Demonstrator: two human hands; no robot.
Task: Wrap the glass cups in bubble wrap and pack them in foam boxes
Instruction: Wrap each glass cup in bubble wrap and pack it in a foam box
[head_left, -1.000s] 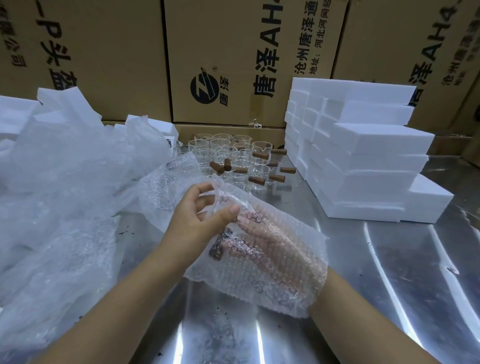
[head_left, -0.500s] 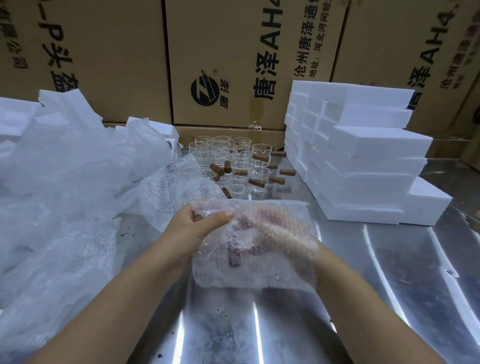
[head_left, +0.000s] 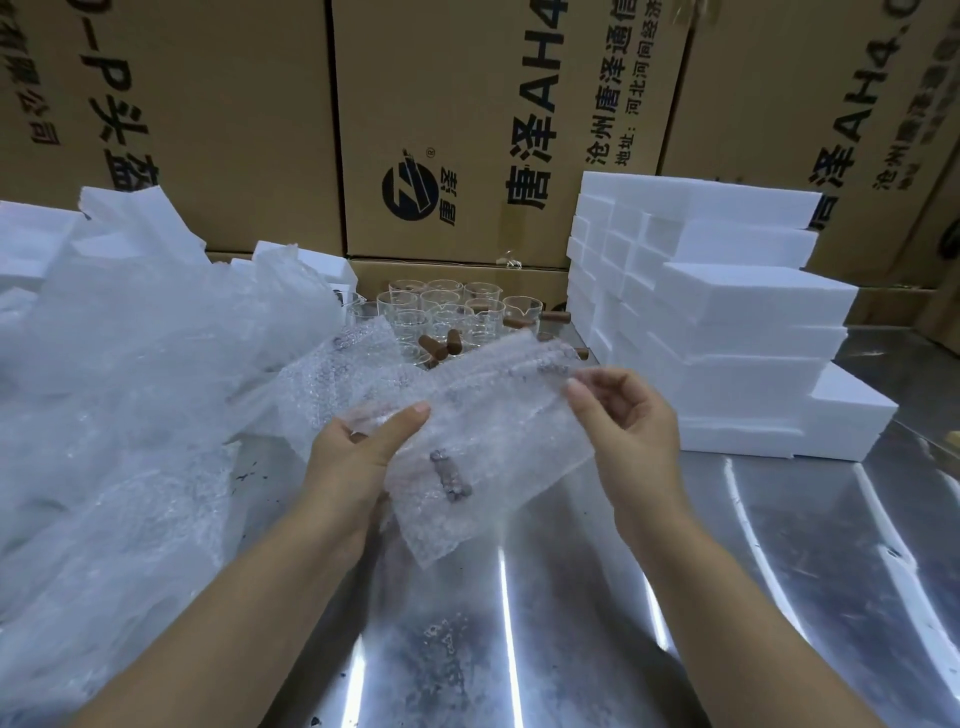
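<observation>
Bubble wrap (head_left: 493, 415) is up in both hands, held clear of the table (head_left: 597, 597). It's a see-through, pebbly, floppy sheet, roughly rectangular. Its long axis runs left to right and climbs a bit toward the right, with one corner sagging down toward the person. A dark brownish streak shows in it near the middle; can't tell what that is.

Left hand (head_left: 358, 462) pinches the near left edge, with the thumb flat on top and the fingers tucked underneath. Right hand (head_left: 628, 415) has its fingers loosely curled, and thumb and forefinger nip the upper right edge.

Cups (head_left: 447, 306) sit in a tight cluster at the back of the table, just behind the sheet. They're clear glass, upright and beaker-shaped with little spouts, and their stubby brown handles poke out sideways in all directions.

Foam boxes (head_left: 727, 322) are stacked to the right: matte white slabs with staggered edges. A pile (head_left: 130, 374) of cloudy film and more bubbly stuff is heaped on the left. The table is shiny scuffed metal, and printed cartons (head_left: 467, 130) wall off the back.
</observation>
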